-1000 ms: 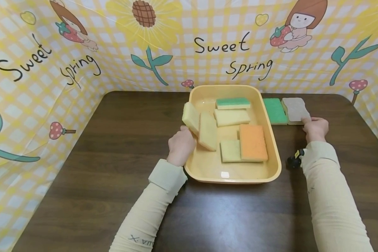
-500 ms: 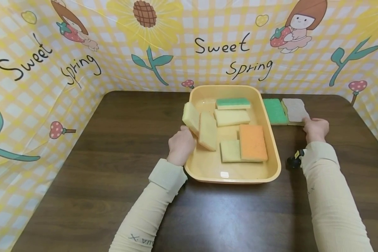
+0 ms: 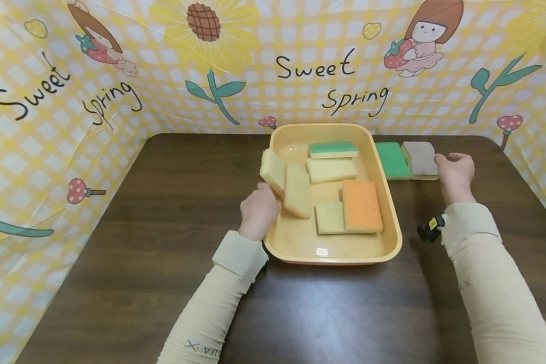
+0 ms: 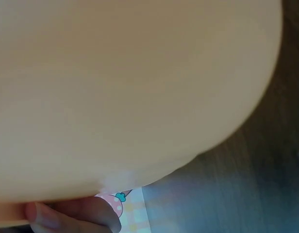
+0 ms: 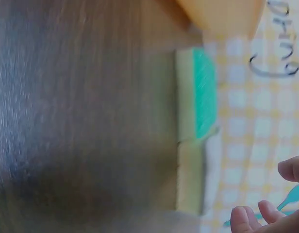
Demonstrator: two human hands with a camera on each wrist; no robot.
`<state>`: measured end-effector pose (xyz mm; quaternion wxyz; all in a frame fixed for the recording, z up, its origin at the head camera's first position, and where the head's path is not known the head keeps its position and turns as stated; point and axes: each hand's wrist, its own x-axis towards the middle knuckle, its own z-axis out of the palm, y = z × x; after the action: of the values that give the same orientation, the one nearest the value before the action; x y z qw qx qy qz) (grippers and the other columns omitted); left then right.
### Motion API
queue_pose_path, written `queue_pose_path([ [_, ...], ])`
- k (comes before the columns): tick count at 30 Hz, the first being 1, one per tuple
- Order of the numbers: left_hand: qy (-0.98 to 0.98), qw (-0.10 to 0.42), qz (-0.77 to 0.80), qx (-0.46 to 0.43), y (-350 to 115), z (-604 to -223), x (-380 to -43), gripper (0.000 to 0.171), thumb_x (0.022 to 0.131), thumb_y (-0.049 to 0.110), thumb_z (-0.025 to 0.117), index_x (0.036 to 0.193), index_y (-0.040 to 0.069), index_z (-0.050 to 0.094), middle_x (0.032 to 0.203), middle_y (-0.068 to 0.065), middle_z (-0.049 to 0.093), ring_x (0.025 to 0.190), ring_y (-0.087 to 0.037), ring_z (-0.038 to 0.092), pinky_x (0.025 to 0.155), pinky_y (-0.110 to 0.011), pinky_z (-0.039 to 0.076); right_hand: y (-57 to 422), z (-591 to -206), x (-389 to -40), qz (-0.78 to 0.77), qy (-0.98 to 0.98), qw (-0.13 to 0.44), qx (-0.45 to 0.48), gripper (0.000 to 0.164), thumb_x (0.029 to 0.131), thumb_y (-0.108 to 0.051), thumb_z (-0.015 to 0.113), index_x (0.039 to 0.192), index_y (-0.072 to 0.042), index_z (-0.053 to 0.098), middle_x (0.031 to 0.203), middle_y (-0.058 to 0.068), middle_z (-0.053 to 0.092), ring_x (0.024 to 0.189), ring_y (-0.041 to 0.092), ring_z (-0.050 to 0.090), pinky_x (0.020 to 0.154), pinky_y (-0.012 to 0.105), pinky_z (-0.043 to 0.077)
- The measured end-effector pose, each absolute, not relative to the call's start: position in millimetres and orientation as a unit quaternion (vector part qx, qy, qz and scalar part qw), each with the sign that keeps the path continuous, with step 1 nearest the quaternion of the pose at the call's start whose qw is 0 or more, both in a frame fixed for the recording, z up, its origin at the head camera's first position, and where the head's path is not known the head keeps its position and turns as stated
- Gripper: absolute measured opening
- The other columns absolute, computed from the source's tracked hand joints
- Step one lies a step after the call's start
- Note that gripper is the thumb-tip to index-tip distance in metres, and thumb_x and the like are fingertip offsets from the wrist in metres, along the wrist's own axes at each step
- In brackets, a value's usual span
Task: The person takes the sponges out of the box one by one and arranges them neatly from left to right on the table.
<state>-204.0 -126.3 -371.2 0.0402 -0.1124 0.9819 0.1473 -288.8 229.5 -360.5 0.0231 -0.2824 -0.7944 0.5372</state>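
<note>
My left hand point(image 3: 260, 211) grips the left rim of a yellow plastic tray point(image 3: 296, 252). In the left wrist view its fingers point(image 4: 76, 216) lie along the edge of the tray's pale wall. My right hand point(image 3: 457, 174) is just right of a grey-topped sponge point(image 3: 422, 157) on the table. Its thumb and fingers stand apart and hold nothing in the right wrist view. Touching the grey sponge on its left is a green-topped sponge point(image 3: 393, 161). Inside the tray lie an orange sponge point(image 3: 363, 205), another green-topped sponge point(image 3: 333, 150) and several pale yellow sponges point(image 3: 332, 169).
One pale sponge point(image 3: 273, 169) leans over the tray's left rim, beside my left hand. Everything stands on a dark wooden table point(image 3: 173, 202). A yellow checked cloth point(image 3: 236, 45) hangs behind it and along the left side.
My right hand has let go of the grey sponge's right edge and risen off it. The left hand stays on the tray rim. The head view has shifted slightly.
</note>
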Motion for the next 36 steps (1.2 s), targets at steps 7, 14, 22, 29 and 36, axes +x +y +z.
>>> queue_pose_path([
  [7,0.981,0.047,0.149,-0.113,-126.3,-370.1,-204.7,0.021,0.096,0.014,0.043,0.105,-0.003,0.051,0.094,-0.021,0.069,0.085,-0.035,0.069,0.073,-0.049,0.055,208.0,-345.8,-277.8,0.499,-0.845,0.007,-0.193,0.064,0.095,-0.039,0.046,0.145,-0.003,0.030,0.112,-0.007,0.043,0.102,0.006,0.043,0.088,0.022,0.037],
  [14,0.981,0.045,0.154,-0.113,-127.4,-371.3,-205.3,0.021,0.097,0.015,0.043,0.106,-0.002,0.051,0.094,-0.022,0.069,0.084,-0.035,0.069,0.072,-0.049,0.055,181.6,-337.1,-268.3,0.471,-0.874,0.009,-0.119,0.058,0.096,-0.036,0.045,0.141,0.000,0.038,0.134,0.017,0.044,0.107,0.016,0.046,0.078,0.020,0.038],
  [22,0.981,0.042,0.152,-0.110,-127.0,-372.4,-205.3,0.021,0.097,0.014,0.041,0.105,-0.002,0.052,0.094,-0.021,0.069,0.084,-0.034,0.069,0.072,-0.048,0.055,155.3,-319.8,-257.5,0.445,-0.895,-0.016,-0.038,0.057,0.097,-0.036,0.044,0.140,0.001,0.040,0.134,0.023,0.045,0.120,0.031,0.045,0.086,0.034,0.038],
  [29,0.982,0.041,0.151,-0.107,-126.7,-371.6,-205.2,0.022,0.098,0.013,0.039,0.106,-0.003,0.051,0.095,-0.021,0.068,0.084,-0.035,0.069,0.073,-0.048,0.055,130.5,-298.8,-251.2,0.448,-0.893,-0.045,0.001,0.055,0.097,-0.030,0.047,0.140,0.004,0.037,0.135,0.026,0.043,0.123,0.037,0.043,0.099,0.047,0.038],
  [36,0.982,0.041,0.150,-0.108,-126.7,-370.9,-205.1,0.022,0.097,0.014,0.041,0.107,-0.003,0.051,0.095,-0.021,0.068,0.085,-0.035,0.069,0.073,-0.048,0.055,105.3,-289.5,-254.0,0.430,-0.900,-0.056,0.034,0.051,0.096,-0.027,0.050,0.137,0.004,0.042,0.132,0.026,0.048,0.121,0.035,0.047,0.100,0.047,0.039],
])
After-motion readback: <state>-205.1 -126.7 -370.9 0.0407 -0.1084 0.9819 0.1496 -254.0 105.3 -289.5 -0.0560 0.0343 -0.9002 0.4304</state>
